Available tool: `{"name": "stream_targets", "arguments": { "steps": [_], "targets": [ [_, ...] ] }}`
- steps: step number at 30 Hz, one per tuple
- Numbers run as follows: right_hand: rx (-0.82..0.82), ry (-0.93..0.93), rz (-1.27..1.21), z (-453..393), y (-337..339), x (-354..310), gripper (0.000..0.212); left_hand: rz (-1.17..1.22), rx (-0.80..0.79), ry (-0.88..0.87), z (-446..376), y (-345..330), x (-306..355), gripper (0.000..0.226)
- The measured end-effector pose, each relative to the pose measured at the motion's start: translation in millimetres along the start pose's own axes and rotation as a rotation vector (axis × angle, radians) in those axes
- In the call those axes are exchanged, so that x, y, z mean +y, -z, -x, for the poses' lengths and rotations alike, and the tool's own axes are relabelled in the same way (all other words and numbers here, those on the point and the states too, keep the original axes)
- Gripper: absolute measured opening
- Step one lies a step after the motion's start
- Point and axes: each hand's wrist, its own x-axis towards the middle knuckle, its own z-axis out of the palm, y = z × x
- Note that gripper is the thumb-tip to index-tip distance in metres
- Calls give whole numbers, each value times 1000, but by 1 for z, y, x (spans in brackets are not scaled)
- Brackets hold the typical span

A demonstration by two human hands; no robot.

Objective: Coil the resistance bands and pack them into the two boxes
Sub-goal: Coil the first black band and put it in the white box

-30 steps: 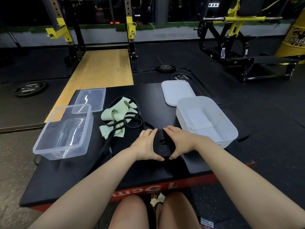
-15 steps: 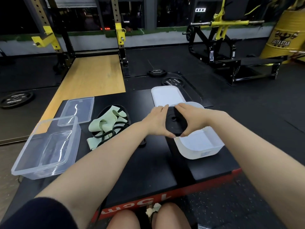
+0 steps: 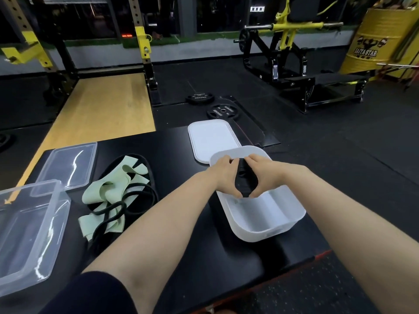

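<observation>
A coiled black resistance band (image 3: pixel 244 181) is squeezed between my left hand (image 3: pixel 223 176) and my right hand (image 3: pixel 263 175), both curled round it. I hold it over the far half of the white box (image 3: pixel 281 220), just inside its rim. A pale green band (image 3: pixel 111 191) lies loose on the black platform, tangled with another black band (image 3: pixel 133 198). The clear box (image 3: pixel 29 234) stands open at the left.
The white lid (image 3: pixel 210 138) lies behind the white box, the clear lid (image 3: pixel 68 164) behind the clear box. Weight plates (image 3: pixel 223 111) lie on the floor beyond the platform. A rack, a bench machine and a yellow drum (image 3: pixel 381 37) stand farther back.
Both hands lifted the coiled black band off the platform and carried it right and forward, over the white box. The coil is now squeezed narrower between my palms.
</observation>
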Motion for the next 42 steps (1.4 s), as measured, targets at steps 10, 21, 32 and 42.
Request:
{"name": "stream_targets", "arguments": {
  "steps": [10, 21, 32, 42],
  "targets": [
    [-52, -3, 122, -51, -26, 11, 79, -235, -73, 116, -30, -16, -3, 85],
    [-91, 7, -11, -56, -27, 18, 86, -368, -12, 176, -24, -24, 0, 76],
    [-65, -44, -151, -32, -34, 13, 112, -309, -83, 162, -23, -14, 2, 83],
    [62, -108, -182, -3, -21, -8, 80, -127, 93, 67, 33, 3, -27, 70]
  ]
}}
